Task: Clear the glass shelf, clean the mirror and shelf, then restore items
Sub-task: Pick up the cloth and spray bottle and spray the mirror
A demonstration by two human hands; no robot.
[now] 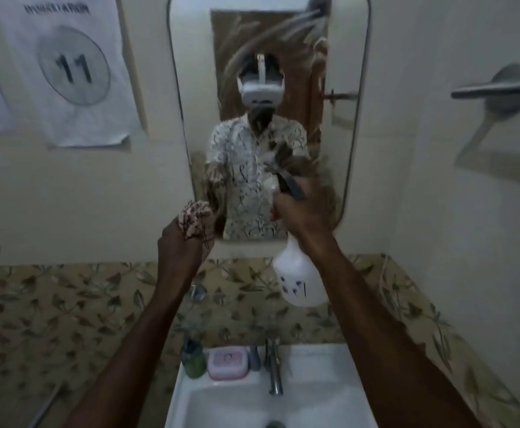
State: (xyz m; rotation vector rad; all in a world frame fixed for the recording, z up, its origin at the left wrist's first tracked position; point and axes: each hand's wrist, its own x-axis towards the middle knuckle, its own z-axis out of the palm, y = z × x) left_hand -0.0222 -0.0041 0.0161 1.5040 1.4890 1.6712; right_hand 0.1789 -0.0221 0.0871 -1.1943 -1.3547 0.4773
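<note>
Mirror (268, 88) hung on wall above sink (314, 393), glass streaked. Right hand (298, 211) raised before its lower edge, arm extended, fingers wrapped round neck of white spray bottle (298, 273). Left hand (184, 242) lifted beside it, fist closed on patterned cloth (193, 217). Pink soap case (227, 362) sat on sink rim.

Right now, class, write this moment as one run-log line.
stage: spraying mirror | right hand: holds spray bottle | left hand: grips patterned cloth | sink rim: green bottle, pink soap box
</note>
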